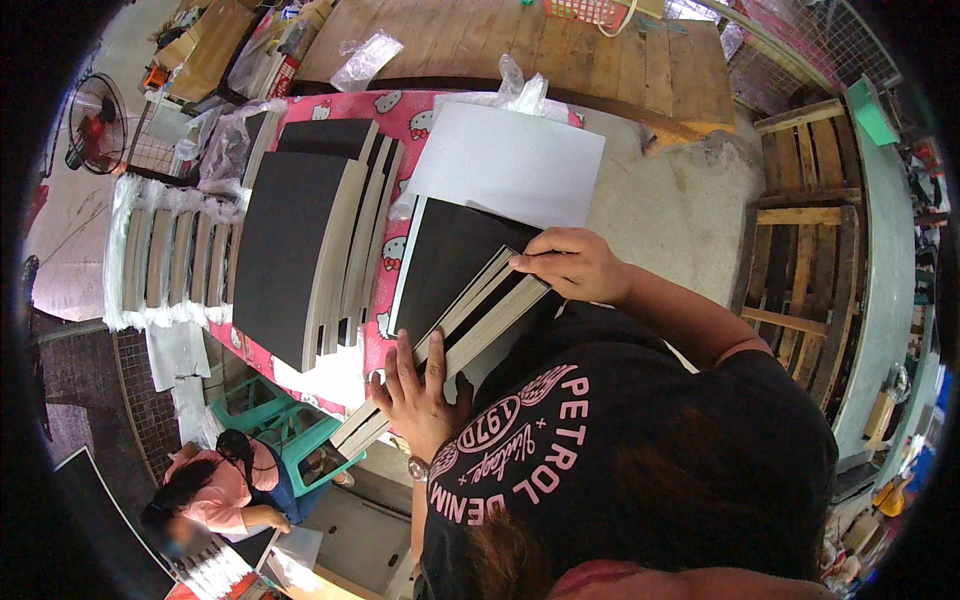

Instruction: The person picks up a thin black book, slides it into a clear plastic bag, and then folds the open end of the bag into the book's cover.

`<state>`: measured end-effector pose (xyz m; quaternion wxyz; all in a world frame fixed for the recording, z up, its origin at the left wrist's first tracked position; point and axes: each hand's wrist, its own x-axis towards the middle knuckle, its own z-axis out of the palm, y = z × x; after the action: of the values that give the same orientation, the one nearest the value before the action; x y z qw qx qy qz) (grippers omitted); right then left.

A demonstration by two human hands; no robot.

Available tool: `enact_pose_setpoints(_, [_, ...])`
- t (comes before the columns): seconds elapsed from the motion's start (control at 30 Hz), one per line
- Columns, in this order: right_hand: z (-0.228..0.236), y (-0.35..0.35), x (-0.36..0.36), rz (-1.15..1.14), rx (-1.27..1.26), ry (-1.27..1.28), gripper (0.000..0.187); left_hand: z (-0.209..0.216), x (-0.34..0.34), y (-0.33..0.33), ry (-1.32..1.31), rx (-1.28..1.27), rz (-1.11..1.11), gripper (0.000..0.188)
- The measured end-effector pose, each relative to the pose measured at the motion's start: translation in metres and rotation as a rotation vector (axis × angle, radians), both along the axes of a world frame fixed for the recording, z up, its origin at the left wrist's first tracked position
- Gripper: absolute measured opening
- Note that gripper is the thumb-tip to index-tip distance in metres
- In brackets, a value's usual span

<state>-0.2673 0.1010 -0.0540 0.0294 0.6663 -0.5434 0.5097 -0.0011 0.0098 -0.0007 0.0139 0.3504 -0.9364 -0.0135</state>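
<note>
So the person was bent over a stack of thin, flat, black-faced boards with pale cardboard edges (455, 300), sitting right in the middle of the frame and running diagonally from the lower left up toward the centre. The left hand (418, 390), with a wristwatch (418, 466) on it, lay flat on the lower end of that stack, fingers spread and pressing against its pale edge, not really wrapped around anything. The right hand (572, 262) was at the upper end, fingers curled over the top corner of the stack and pinching the top boards.

The stack rested on a table covered in a pink cartoon-cat patterned cloth (400, 110). Just above the right hand was a big plain white sheet of card (510, 160), touching the upper edge of the stack. To the left of centre sat a second, bigger pile of the same black boards (290, 250), fanned out a bit so the pale edges showed. Further left, a row of plastic-wrapped bundles (170, 255) stood on edge.

Upper left had a standing fan (95, 125), and the top of the frame showed a brown wooden plank tabletop (560, 50). Wooden pallets (800, 250) leaned on the right. In the lower left another person in a pink top (215, 490) was beside a teal plastic stool (290, 425).
</note>
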Motion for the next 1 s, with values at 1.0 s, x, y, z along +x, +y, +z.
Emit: enact_pose_setpoints(1.0, [0.0,0.002,-0.009,0.332,0.37,-0.639,0.028,-0.003,0.004,0.001,0.028,-0.003,0.002,0.076])
